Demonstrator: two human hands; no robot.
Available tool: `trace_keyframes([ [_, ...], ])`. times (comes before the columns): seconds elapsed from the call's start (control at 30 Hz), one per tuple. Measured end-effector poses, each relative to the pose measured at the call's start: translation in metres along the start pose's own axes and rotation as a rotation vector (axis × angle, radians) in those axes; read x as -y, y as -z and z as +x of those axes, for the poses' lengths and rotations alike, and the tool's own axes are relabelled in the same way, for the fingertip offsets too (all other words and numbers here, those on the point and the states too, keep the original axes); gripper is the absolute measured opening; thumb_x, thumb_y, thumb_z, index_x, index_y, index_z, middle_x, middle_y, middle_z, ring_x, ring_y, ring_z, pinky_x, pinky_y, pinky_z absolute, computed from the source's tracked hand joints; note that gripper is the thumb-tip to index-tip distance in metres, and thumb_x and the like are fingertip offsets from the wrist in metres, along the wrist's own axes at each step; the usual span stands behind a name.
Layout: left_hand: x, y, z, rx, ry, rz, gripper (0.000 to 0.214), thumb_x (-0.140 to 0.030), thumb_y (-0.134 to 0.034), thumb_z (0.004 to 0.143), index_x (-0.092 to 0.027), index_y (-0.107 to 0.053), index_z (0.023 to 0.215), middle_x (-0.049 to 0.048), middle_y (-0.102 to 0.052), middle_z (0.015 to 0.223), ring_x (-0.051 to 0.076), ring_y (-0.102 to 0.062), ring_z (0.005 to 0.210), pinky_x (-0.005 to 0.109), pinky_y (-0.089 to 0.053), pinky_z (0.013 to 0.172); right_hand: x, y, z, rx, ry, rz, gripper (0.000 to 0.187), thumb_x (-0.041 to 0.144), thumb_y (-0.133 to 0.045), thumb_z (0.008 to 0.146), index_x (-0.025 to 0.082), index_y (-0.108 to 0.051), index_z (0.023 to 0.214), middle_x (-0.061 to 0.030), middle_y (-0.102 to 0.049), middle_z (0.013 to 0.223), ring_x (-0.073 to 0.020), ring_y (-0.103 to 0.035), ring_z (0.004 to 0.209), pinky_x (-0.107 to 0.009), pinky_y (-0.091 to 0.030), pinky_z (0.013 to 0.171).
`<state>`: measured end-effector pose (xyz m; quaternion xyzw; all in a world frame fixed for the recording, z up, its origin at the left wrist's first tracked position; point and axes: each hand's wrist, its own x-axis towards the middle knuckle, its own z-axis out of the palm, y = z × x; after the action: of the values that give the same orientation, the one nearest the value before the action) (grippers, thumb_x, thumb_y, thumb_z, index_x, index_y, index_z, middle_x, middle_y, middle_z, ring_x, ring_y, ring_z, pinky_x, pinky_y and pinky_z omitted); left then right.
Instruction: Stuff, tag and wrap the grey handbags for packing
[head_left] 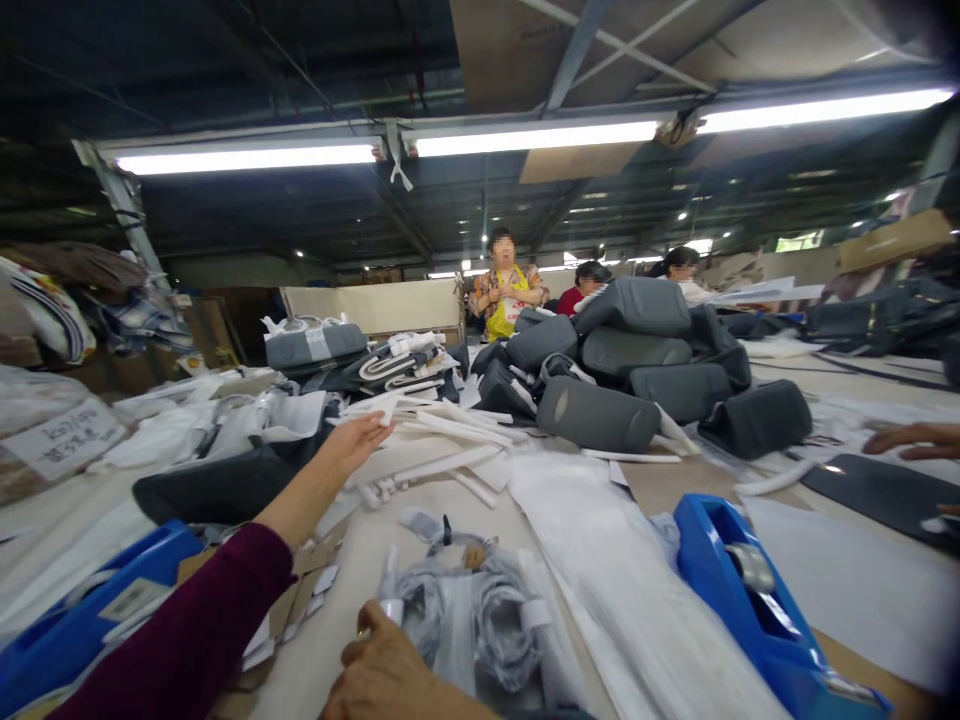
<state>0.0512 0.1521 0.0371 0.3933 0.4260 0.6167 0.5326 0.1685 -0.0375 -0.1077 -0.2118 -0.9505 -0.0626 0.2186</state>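
Grey coils (510, 648) shine in plastic (456, 620); left hand (355, 438) uncurled, grip of right hand (390, 662) unclear.

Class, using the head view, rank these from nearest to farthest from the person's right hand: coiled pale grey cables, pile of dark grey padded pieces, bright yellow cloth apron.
1. Coiled pale grey cables, right beside the right hand, front centre.
2. Pile of dark grey padded pieces, farther back, right of centre.
3. Bright yellow cloth apron, beyond the pile, near centre.
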Motion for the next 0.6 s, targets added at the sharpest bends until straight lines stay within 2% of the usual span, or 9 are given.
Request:
trace_keyframes([
  [0.07, -0.015, 0.01, -0.041, 0.06, 0.027, 0.015, 0.015, -0.006, -0.061, 0.079, -0.006, -0.062, 0.094, 0.0146, -0.067, 0.102, 0.024, -0.064, 0.106, 0.032, -0.05, 0.097, 0.004, 0.018, -0.004, 0.044, -0.001, 0.048, 0.026, 0.034, -0.053, 0.074, 0.019, -0.055, 0.053, 0.0009, -0.059, 0.047, -0.015, -0.049, 0.05, -0.043, -0.04, 0.082],
  [0.13, -0.025, 0.027, -0.095, 0.098, 0.049, 0.065, 0.024, -0.015, -0.063, 0.081, -0.008, -0.064, 0.103, 0.0152, -0.068, 0.109, 0.025, -0.062, 0.112, 0.034, -0.049, 0.099, 0.006, 0.035, -0.007, 0.079, 0.001, 0.084, 0.027, 0.032, -0.05, 0.077, 0.018, -0.062, 0.058, -0.0017, -0.062, 0.049, -0.0169, -0.053, 0.052, -0.046, -0.038, 0.086],
  [0.2, -0.029, 0.048, -0.154, 0.046, 0.051, 0.166, 0.032, -0.021, -0.069, 0.077, -0.011, -0.066, 0.108, 0.0142, -0.069, 0.112, 0.027, -0.061, 0.113, 0.036, -0.049, 0.1, 0.006, 0.047, -0.008, 0.103, 0.009, 0.103, 0.032, 0.031, -0.047, 0.082, 0.016, -0.066, 0.061, -0.005, -0.065, 0.053, -0.0185, -0.058, 0.057, -0.047, -0.035, 0.09],
  [0.3, -0.027, 0.082, -0.24, -0.09, 0.026, 0.583, 0.036, -0.038, -0.073, 0.073, -0.017, -0.072, 0.102, 0.0105, -0.072, 0.107, 0.031, -0.063, 0.109, 0.043, -0.048, 0.101, 0.004, 0.053, -0.01, 0.108, 0.011, 0.104, 0.036, 0.031, -0.045, 0.086, 0.014, -0.07, 0.066, -0.0088, -0.069, 0.061, -0.0192, -0.062, 0.065, -0.047, -0.032, 0.093],
  [0.37, -0.022, 0.1, -0.287, -0.109, 0.003, 0.968, 0.035, -0.048, -0.071, 0.072, -0.023, -0.076, 0.096, 0.0074, -0.073, 0.105, 0.032, -0.062, 0.109, 0.044, -0.044, 0.104, 0.004, 0.052, -0.011, 0.099, 0.016, 0.101, 0.037, 0.03, -0.043, 0.087, 0.014, -0.071, 0.068, -0.0096, -0.07, 0.063, -0.0186, -0.062, 0.065, -0.045, -0.031, 0.092],
  [0.4, -0.019, 0.107, -0.306, -0.078, -0.005, 1.131, 0.033, -0.051, -0.07, 0.072, -0.026, -0.077, 0.093, 0.0062, -0.073, 0.107, 0.033, -0.061, 0.111, 0.043, -0.042, 0.105, 0.004, 0.051, -0.011, 0.095, 0.02, 0.099, 0.038, 0.03, -0.043, 0.087, 0.014, -0.071, 0.067, -0.0097, -0.07, 0.063, -0.0183, -0.062, 0.064, -0.044, -0.031, 0.091],
  [0.5, -0.012, 0.117, -0.342, 0.127, 0.003, 1.372, 0.026, -0.052, -0.063, 0.076, -0.031, -0.077, 0.084, 0.0028, -0.066, 0.123, 0.031, -0.055, 0.121, 0.039, -0.039, 0.108, 0.005, 0.048, -0.013, 0.085, 0.027, 0.099, 0.039, 0.03, -0.043, 0.087, 0.014, -0.072, 0.067, -0.0097, -0.07, 0.063, -0.0173, -0.061, 0.061, -0.044, -0.03, 0.09],
  [0.57, -0.008, 0.115, -0.346, 0.209, 0.009, 1.364, 0.026, -0.05, -0.059, 0.079, -0.031, -0.076, 0.081, 0.002, -0.062, 0.13, 0.03, -0.052, 0.125, 0.038, -0.038, 0.109, 0.005, 0.048, -0.013, 0.081, 0.025, 0.09, 0.039, 0.03, -0.042, 0.088, 0.014, -0.072, 0.068, -0.0098, -0.071, 0.064, -0.017, -0.061, 0.06, -0.044, -0.03, 0.091],
  [0.6, -0.006, 0.113, -0.343, 0.196, 0.005, 1.328, 0.027, -0.05, -0.058, 0.08, -0.03, -0.075, 0.083, 0.0028, -0.062, 0.13, 0.03, -0.051, 0.126, 0.039, -0.039, 0.108, 0.006, 0.049, -0.013, 0.083, 0.019, 0.083, 0.04, 0.031, -0.042, 0.088, 0.013, -0.072, 0.068, -0.0099, -0.071, 0.065, -0.0172, -0.062, 0.061, -0.044, -0.03, 0.091],
])
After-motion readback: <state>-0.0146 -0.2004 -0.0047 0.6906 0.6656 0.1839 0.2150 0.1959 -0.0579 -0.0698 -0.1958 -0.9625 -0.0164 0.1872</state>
